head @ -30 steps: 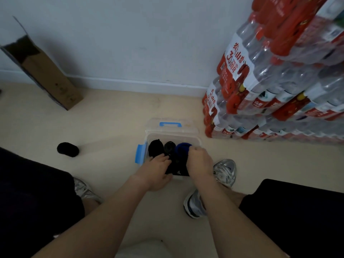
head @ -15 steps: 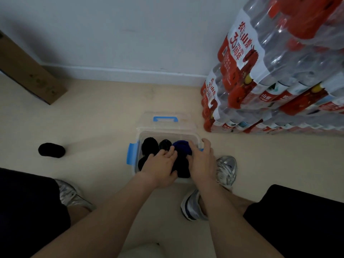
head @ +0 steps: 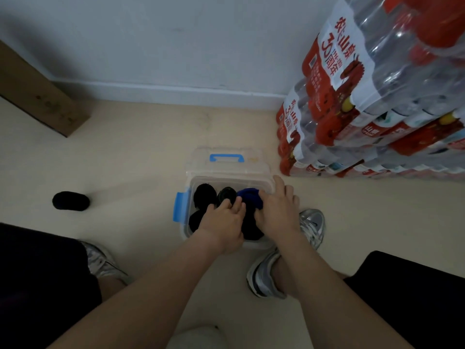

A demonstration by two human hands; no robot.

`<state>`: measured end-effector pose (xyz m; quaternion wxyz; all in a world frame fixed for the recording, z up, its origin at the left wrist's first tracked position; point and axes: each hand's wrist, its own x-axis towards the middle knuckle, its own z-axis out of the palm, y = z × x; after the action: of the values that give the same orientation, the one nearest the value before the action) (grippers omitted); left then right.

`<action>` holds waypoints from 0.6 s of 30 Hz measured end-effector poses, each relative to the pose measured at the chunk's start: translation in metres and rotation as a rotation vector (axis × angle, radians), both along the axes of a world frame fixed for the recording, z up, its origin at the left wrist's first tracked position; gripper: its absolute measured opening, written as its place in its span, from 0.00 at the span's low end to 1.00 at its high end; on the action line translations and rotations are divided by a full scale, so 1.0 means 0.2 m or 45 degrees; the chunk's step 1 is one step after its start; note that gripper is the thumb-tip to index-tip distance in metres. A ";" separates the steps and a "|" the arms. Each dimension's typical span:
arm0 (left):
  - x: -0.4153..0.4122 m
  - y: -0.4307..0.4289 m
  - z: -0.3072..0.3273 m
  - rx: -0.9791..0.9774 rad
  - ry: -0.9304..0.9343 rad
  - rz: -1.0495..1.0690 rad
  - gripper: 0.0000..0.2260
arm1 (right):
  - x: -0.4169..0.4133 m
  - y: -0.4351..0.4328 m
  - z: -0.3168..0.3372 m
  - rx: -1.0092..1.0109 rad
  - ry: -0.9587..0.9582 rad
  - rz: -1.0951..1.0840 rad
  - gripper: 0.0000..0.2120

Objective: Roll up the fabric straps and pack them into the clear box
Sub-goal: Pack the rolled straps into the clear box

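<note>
The clear box (head: 189,183) with blue latches stands open on the floor between my feet, and its lid with a blue handle (head: 227,157) leans behind it. Inside are black rolled straps (head: 204,194) and a blue rolled strap (head: 247,197). My left hand (head: 224,224) lies over the box's middle with its fingers pressing down on the rolls. Over the box's right side rests my right hand (head: 278,210); its fingers stretch to the right rim and its thumb side touches the blue roll. One more black rolled strap (head: 71,201) lies on the floor to the left.
Stacked packs of bottled water (head: 364,109) rise close on the right of the box. A cardboard box (head: 37,96) leans at the wall on the far left. My shoes (head: 312,225) (head: 105,263) flank the clear box, and the wall runs behind it.
My left hand slid forward onto the rolls in the box. My right hand opened from curled over the blue roll and spread toward the right rim. The view moved closer.
</note>
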<state>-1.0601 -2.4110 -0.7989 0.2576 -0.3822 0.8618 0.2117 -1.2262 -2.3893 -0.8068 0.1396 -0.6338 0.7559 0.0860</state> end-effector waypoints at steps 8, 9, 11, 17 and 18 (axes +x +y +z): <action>0.07 0.03 -0.05 0.146 0.180 0.150 0.35 | 0.07 0.07 -0.01 -0.144 0.015 0.096 0.10; 0.08 0.03 -0.05 0.158 0.233 0.170 0.35 | 0.08 0.06 -0.01 -0.126 0.014 0.096 0.10; 0.10 0.03 -0.07 0.176 0.357 0.232 0.37 | 0.09 0.04 -0.02 -0.103 0.013 0.087 0.11; 0.12 0.07 -0.08 0.167 0.644 0.551 0.23 | 0.16 0.00 -0.04 -0.158 0.032 -0.124 0.17; 0.12 0.07 -0.08 0.186 0.647 0.544 0.22 | 0.18 -0.01 -0.04 -0.154 0.035 -0.148 0.20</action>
<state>-1.0352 -2.3967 -0.8140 0.0109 -0.4698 0.7814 0.4105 -1.1909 -2.3921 -0.8154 0.0956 -0.5949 0.7971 0.0406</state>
